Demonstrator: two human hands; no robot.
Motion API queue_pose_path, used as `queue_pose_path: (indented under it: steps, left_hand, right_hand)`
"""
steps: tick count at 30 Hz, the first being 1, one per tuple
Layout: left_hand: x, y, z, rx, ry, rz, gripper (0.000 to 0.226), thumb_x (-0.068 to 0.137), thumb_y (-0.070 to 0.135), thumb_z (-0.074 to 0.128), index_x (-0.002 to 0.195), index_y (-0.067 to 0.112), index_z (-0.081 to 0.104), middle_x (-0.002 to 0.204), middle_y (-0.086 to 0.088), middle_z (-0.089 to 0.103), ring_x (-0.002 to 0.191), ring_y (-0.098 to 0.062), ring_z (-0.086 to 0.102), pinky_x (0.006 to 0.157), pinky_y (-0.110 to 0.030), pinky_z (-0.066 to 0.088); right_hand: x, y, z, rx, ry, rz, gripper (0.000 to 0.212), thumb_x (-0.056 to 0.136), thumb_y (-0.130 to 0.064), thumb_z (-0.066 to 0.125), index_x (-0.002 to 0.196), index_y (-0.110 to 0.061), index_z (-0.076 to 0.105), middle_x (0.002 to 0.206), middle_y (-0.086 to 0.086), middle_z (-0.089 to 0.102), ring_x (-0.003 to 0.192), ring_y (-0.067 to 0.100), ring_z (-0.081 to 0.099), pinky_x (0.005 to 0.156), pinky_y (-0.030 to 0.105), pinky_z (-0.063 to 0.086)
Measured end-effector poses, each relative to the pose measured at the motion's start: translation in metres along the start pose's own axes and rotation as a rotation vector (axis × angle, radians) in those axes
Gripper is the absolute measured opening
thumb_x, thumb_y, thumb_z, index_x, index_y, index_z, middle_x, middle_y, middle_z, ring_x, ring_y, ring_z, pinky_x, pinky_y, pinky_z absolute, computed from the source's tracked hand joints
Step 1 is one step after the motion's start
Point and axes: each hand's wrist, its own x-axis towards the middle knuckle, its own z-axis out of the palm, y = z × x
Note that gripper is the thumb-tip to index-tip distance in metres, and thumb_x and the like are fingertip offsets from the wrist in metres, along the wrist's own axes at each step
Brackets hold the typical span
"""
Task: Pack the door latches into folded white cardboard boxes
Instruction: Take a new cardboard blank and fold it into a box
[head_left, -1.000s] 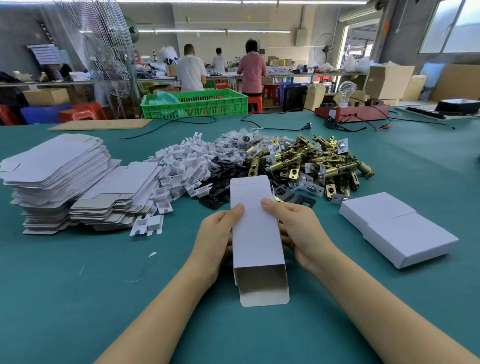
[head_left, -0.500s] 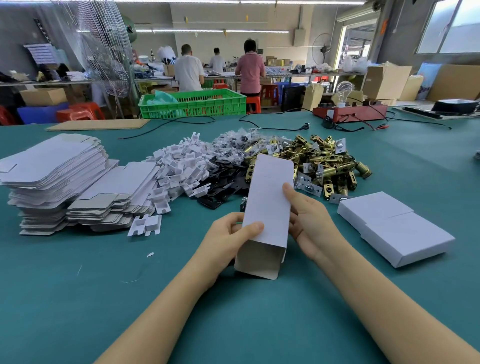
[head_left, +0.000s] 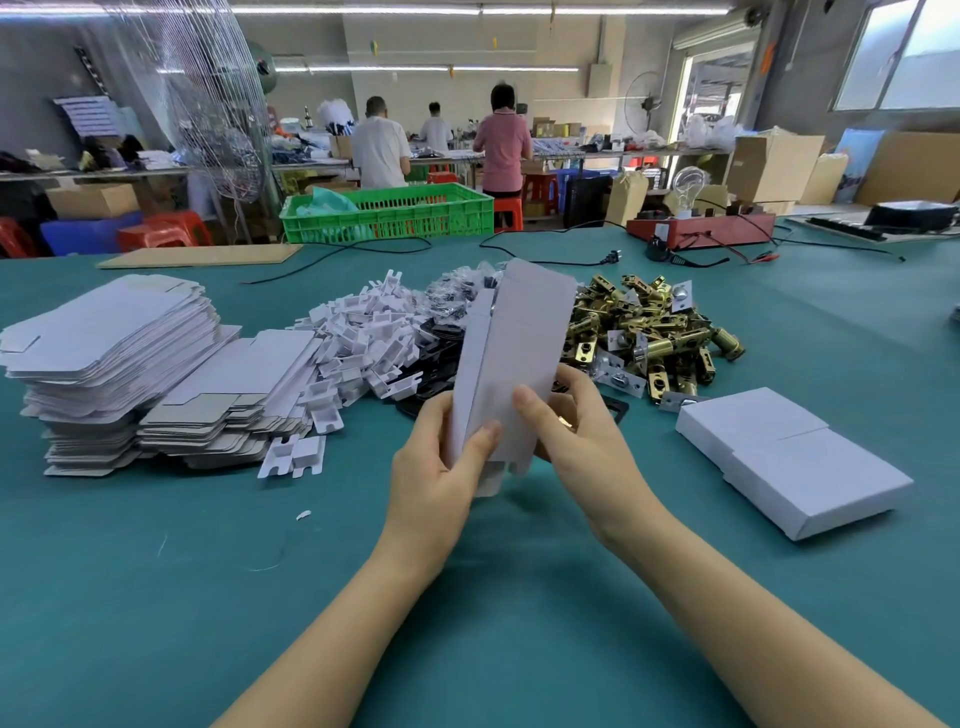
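Note:
A white cardboard box (head_left: 514, 358) stands nearly upright above the green table, half opened, its lower flaps pointing down. My left hand (head_left: 441, 467) grips its lower left edge with the thumb across the front. My right hand (head_left: 576, 431) holds the lower right side, thumb on the front panel. Behind the box lies a heap of brass door latches (head_left: 654, 332). Two closed white boxes (head_left: 789, 457) lie flat at the right.
Stacks of flat box blanks (head_left: 114, 364) sit at the left, then a pile of white plastic inserts (head_left: 363, 338), black plates (head_left: 436, 358) and bagged parts (head_left: 457, 286). Farther back are a green crate (head_left: 389, 213), cables and a red device (head_left: 701, 228). Three people work at a distant table.
The box has been lifted from lying on the table to almost upright, its open end turned down toward me. Both hands rose with it and shifted to its lower end.

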Motion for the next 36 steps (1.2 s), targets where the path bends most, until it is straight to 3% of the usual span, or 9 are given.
queue_pose_path:
  steps: [3, 7, 9, 13, 16, 20, 22, 29, 36]
  left_hand:
    - [-0.002, 0.003, 0.005, -0.058, -0.074, 0.049, 0.025, 0.087, 0.033, 0.062, 0.112, 0.033, 0.057, 0.103, 0.016, 0.069, 0.097, -0.009, 0.066, 0.084, -0.026, 0.054]
    - [-0.005, 0.001, 0.003, 0.308, 0.107, 0.257, 0.029, 0.086, 0.029, 0.07, 0.111, 0.031, 0.055, 0.087, 0.026, 0.065, 0.076, 0.001, 0.06, 0.067, -0.004, 0.041]
    - [-0.007, 0.0, 0.005, 0.495, 0.144, 0.409, 0.04, 0.085, 0.018, 0.073, 0.122, 0.017, 0.058, 0.102, 0.01, 0.072, 0.087, -0.008, 0.062, 0.075, -0.003, 0.04]
    - [-0.011, 0.002, 0.015, 0.549, -0.055, 0.615, 0.055, 0.091, 0.026, 0.058, 0.141, 0.004, 0.047, 0.136, -0.019, 0.058, 0.122, -0.024, 0.056, 0.1, -0.027, 0.043]
    - [-0.013, 0.005, 0.016, 0.473, -0.179, 0.496, 0.055, 0.095, 0.038, 0.049, 0.144, 0.017, 0.036, 0.148, -0.021, 0.044, 0.138, -0.03, 0.044, 0.112, -0.038, 0.038]
    - [-0.013, 0.009, 0.01, 0.361, -0.207, 0.211, 0.071, 0.08, 0.059, 0.059, 0.141, 0.043, 0.027, 0.143, 0.016, 0.044, 0.132, 0.001, 0.041, 0.106, -0.018, 0.036]
    - [-0.012, 0.006, 0.01, 0.317, -0.177, 0.095, 0.087, 0.071, 0.059, 0.074, 0.144, 0.038, 0.031, 0.139, 0.018, 0.049, 0.124, -0.001, 0.049, 0.101, -0.021, 0.043]
    - [-0.013, -0.001, 0.012, 0.486, 0.044, 0.135, 0.088, 0.068, 0.047, 0.084, 0.138, 0.017, 0.04, 0.131, 0.003, 0.054, 0.11, -0.006, 0.049, 0.08, -0.014, 0.037]
    - [-0.002, 0.008, 0.003, 0.102, 0.011, 0.208, 0.056, 0.082, 0.033, 0.069, 0.126, 0.047, 0.037, 0.118, 0.013, 0.061, 0.1, -0.002, 0.066, 0.089, -0.015, 0.049]
  right_hand:
    - [-0.001, -0.006, 0.0, 0.043, 0.021, -0.106, 0.04, 0.082, -0.046, 0.06, 0.112, -0.02, 0.052, 0.093, -0.006, 0.067, 0.077, 0.004, 0.064, 0.059, 0.025, 0.051]
    - [-0.005, -0.011, -0.001, 0.004, 0.019, -0.202, 0.064, 0.08, -0.046, 0.072, 0.13, -0.026, 0.037, 0.107, -0.02, 0.062, 0.094, 0.0, 0.066, 0.072, 0.016, 0.052]
    - [-0.007, -0.009, 0.004, -0.004, 0.034, -0.18, 0.083, 0.069, -0.047, 0.077, 0.135, -0.032, 0.029, 0.115, -0.014, 0.056, 0.098, -0.001, 0.064, 0.075, 0.015, 0.051]
    - [-0.007, -0.008, 0.004, 0.098, 0.059, -0.11, 0.068, 0.066, -0.038, 0.082, 0.12, -0.017, 0.047, 0.096, -0.007, 0.07, 0.094, 0.011, 0.069, 0.076, 0.022, 0.052]
    - [0.0, -0.012, -0.01, 0.264, 0.061, -0.047, 0.056, 0.065, -0.023, 0.081, 0.113, -0.006, 0.058, 0.092, 0.004, 0.071, 0.09, 0.02, 0.069, 0.073, 0.028, 0.054]
    - [0.004, -0.013, -0.026, 0.287, -0.129, -0.019, 0.03, 0.067, -0.015, 0.078, 0.096, -0.021, 0.074, 0.094, 0.002, 0.074, 0.09, 0.017, 0.07, 0.073, 0.027, 0.056]
    - [0.004, -0.012, -0.024, 0.253, -0.154, -0.013, 0.032, 0.063, -0.021, 0.081, 0.094, -0.022, 0.075, 0.097, 0.004, 0.074, 0.093, 0.019, 0.071, 0.074, 0.027, 0.056]
    - [-0.004, -0.002, -0.002, -0.089, 0.114, -0.195, 0.035, 0.083, -0.034, 0.071, 0.112, -0.035, 0.051, 0.101, -0.005, 0.072, 0.093, 0.014, 0.069, 0.081, 0.037, 0.057]
    - [0.0, -0.011, -0.011, -0.111, -0.007, -0.324, 0.053, 0.093, -0.019, 0.061, 0.138, -0.037, 0.037, 0.111, -0.007, 0.068, 0.101, 0.015, 0.067, 0.088, 0.043, 0.054]
